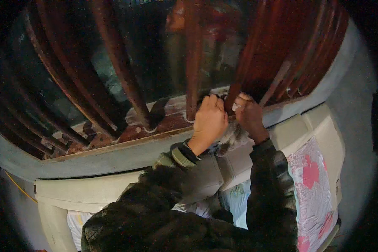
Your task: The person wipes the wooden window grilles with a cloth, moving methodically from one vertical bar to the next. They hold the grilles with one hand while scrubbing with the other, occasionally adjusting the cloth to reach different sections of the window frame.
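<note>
Both of my hands are at the foot of a dark red-brown window bar (236,85), above the sill. My left hand (210,118) lies just left of that bar, its fingers curled over something dark that I cannot make out. On the bar's right side is my right hand (249,115), fingers bent, with a small pale bit at the fingertips, perhaps part of a cloth. A greyish, crumpled cloth (231,138) hangs below, between my wrists. Behind the bars, dark window glass (151,47) shows a dim reflection.
More upright bars (123,63) stand to the left and right along the worn red sill (138,134). Under the sill is a cream sofa back (91,192), with a pink-and-white patterned cover (312,176) at right. A yellow cable (19,186) runs down the wall at far left.
</note>
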The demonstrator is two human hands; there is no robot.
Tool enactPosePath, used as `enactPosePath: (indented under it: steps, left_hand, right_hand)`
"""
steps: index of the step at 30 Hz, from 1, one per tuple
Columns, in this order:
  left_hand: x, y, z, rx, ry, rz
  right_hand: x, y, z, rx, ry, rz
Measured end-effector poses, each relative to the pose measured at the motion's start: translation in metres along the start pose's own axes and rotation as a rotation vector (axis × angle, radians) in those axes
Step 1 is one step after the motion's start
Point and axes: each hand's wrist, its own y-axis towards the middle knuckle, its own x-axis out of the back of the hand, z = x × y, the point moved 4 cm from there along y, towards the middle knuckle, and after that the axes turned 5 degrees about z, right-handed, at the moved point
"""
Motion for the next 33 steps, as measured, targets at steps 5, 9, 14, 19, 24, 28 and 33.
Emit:
enactPosePath:
  steps: [5,9,14,19,24,28,33]
  left_hand:
    - [-0.003,0.003,-0.004,-0.012,0.054,0.006]
    - [-0.004,0.002,-0.006,-0.019,0.117,0.035]
    - [0.008,-0.02,-0.006,-0.103,0.123,0.006]
    - [0.049,-0.063,-0.008,-0.182,0.138,0.04]
    - [0.127,-0.078,0.009,-0.071,0.303,-0.191]
    - [0.164,-0.082,0.043,-0.048,0.363,-0.357]
    - [0.173,-0.092,0.063,-0.013,0.303,-0.525]
  right_hand:
    - [0.006,0.002,-0.002,-0.041,-0.028,0.1]
    - [0.014,0.006,0.003,-0.099,0.005,0.14]
    - [0.019,0.007,0.008,-0.059,0.025,0.156]
    - [0.014,0.005,0.002,-0.007,-0.032,0.118]
    - [0.012,0.001,-0.004,-0.047,-0.043,0.149]
    - [0.036,-0.008,0.007,-0.109,-0.033,0.191]
    - [0.04,-0.045,-0.071,-0.241,0.761,0.126]
